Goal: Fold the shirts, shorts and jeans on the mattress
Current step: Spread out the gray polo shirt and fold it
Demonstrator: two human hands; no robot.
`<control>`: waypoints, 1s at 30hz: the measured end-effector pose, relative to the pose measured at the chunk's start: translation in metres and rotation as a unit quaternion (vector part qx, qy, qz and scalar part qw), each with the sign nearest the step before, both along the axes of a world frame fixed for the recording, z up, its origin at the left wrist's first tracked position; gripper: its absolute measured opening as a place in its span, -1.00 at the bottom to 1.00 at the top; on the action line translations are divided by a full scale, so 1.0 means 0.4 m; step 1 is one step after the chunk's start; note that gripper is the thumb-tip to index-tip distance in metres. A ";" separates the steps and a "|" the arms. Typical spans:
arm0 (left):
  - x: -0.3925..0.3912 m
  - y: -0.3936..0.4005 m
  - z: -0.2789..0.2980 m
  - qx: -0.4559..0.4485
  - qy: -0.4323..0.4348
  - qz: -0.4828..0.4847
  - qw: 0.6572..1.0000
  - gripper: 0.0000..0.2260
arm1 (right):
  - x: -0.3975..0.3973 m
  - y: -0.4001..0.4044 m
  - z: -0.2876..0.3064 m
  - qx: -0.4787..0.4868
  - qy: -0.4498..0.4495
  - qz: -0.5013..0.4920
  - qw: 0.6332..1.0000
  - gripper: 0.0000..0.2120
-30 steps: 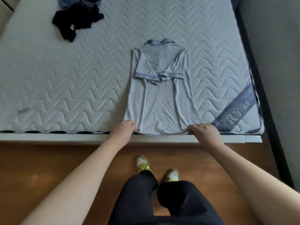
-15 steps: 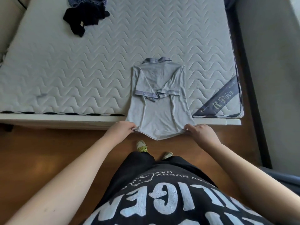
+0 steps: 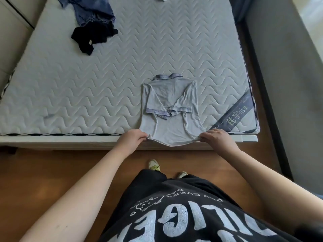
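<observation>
- Our left hand [image 3: 131, 140] pinched the grey shirt [image 3: 169, 109] at its near left hem corner.
- Our right hand [image 3: 216, 138] pinched the near right corner.
- Between them the hem sagged past the mattress [image 3: 87, 88] edge; the collar end lay flat, sleeves folded in.

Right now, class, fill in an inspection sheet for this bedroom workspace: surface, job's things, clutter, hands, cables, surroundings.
Surface: quilted grey mattress, small dark mark near its front left.
Job's things: grey polo shirt lying flat, sleeves folded in, hem hanging over the front edge; denim garment and black garment crumpled at the far left.
Clutter: nothing seen.
Hands: left hand and right hand each pinch a hem corner.
Cables: nothing seen.
Surroundings: wooden floor, grey wall on the right.
</observation>
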State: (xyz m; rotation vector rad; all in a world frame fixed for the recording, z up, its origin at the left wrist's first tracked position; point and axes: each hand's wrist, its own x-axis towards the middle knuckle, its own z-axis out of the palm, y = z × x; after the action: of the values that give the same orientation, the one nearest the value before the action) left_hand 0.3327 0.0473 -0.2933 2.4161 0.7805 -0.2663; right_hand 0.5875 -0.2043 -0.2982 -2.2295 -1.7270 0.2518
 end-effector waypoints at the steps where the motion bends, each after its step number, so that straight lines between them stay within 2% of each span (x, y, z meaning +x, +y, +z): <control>1: 0.009 0.010 -0.002 0.005 -0.001 -0.001 1.000 -0.78 | 0.009 0.010 0.001 0.003 -0.001 0.001 1.000 -0.91; 9: 0.096 0.152 -0.030 -0.010 0.014 0.005 1.000 -0.78 | 0.097 0.133 0.002 -0.026 0.032 -0.005 0.999 -0.89; 17: 0.261 0.368 -0.070 -0.102 0.041 -0.041 0.993 -0.83 | 0.205 0.306 -0.020 -0.103 0.092 -0.112 0.984 -0.84; 23: 0.378 0.515 -0.107 -0.121 0.064 -0.070 0.988 -0.82 | 0.308 0.444 -0.048 -0.090 0.101 -0.117 0.984 -0.92; 30: 0.508 0.627 -0.174 -0.113 0.091 -0.067 0.987 -0.81 | 0.470 0.570 -0.106 -0.106 0.123 -0.096 0.982 -0.87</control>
State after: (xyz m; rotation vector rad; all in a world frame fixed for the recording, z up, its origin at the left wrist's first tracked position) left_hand 0.5358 0.2982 -0.3630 2.2512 0.6294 -0.6037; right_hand 0.7755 0.0236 -0.3405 -2.3737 -1.4033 0.6640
